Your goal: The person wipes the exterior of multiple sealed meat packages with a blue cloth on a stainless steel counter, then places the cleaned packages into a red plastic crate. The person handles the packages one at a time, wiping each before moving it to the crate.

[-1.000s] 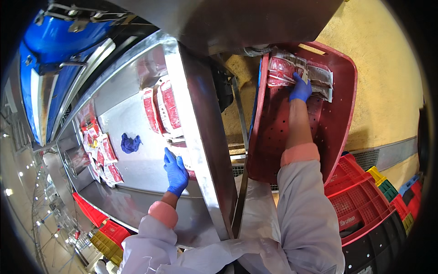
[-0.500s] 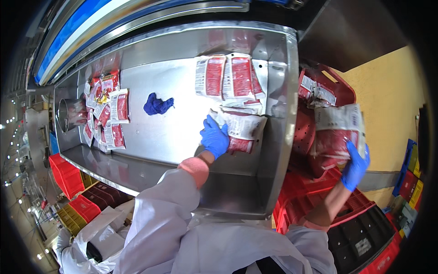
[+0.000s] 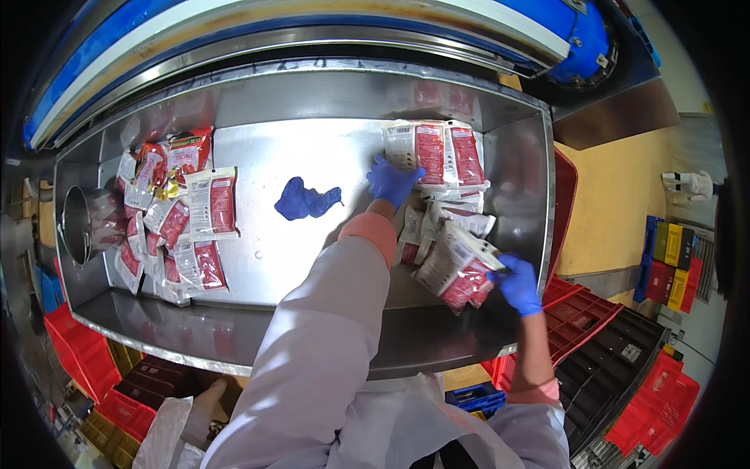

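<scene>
My left hand point(image 3: 394, 181), in a blue glove, touches the lower left corner of a stack of red-and-white plastic pouches point(image 3: 428, 148) at the tray's far right. Its fingers are apart, one along the pouch edge. My right hand point(image 3: 519, 284), also gloved in blue, grips the right edge of a tilted red-and-white pouch point(image 3: 457, 270) over the near right of the tray. Beneath and behind that pouch lie other pouches point(image 3: 412, 234), partly hidden. All this is within a deep steel tray point(image 3: 266, 277).
A heap of similar pouches point(image 3: 211, 205) lies at the left, beside a metal cylinder point(image 3: 76, 225). Crumpled dark blue gloves or film point(image 3: 305, 199) rest mid-tray. Red crates point(image 3: 574, 316) and a black crate point(image 3: 609, 375) stand at the right. A blue machine point(image 3: 582, 55) borders the far side.
My right hand has brought its pouch from above the red crate at the right into the tray. My left hand has moved from the near pouches to the far stack. The view has turned.
</scene>
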Motion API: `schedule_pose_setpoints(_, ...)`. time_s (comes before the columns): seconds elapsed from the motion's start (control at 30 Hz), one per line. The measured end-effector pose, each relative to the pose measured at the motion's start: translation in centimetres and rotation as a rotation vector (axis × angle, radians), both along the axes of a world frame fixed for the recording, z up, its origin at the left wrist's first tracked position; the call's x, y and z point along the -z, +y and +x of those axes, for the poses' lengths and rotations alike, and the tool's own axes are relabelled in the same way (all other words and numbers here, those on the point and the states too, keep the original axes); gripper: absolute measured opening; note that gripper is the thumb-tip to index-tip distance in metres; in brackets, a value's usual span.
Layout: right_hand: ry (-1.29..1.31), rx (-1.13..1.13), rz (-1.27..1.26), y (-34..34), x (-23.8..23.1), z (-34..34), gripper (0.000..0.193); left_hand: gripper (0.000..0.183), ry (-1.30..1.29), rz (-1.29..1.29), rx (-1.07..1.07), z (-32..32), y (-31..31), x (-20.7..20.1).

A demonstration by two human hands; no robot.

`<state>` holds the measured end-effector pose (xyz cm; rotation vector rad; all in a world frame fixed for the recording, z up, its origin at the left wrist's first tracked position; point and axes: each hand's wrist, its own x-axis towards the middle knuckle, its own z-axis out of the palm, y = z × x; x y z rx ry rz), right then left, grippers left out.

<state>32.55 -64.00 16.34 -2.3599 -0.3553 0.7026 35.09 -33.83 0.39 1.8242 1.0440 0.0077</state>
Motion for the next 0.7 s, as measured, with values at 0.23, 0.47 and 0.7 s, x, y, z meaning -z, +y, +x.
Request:
schedule_pose_setpoints(0.23,-0.534,-0.175,-0.148,13.1,1.7,0.8,0.024,0.039,-0.35,-0.9,-0.232,-5.2,4.4,-2.3)
schedule_pose_setpoints(0.47,-0.455,-0.255,0.162,25.1,11.2,1.0,0.022,0.058,-0.188,-0.259,0.416,-18.2,14.4,-5.2)
schedule_pose_setpoints(0.7,-0.718,-0.801,-0.043,36.9,16.6,-12.2,0.058,0.069,0.349,0.156,0.371,-32.4,23.2,-1.9)
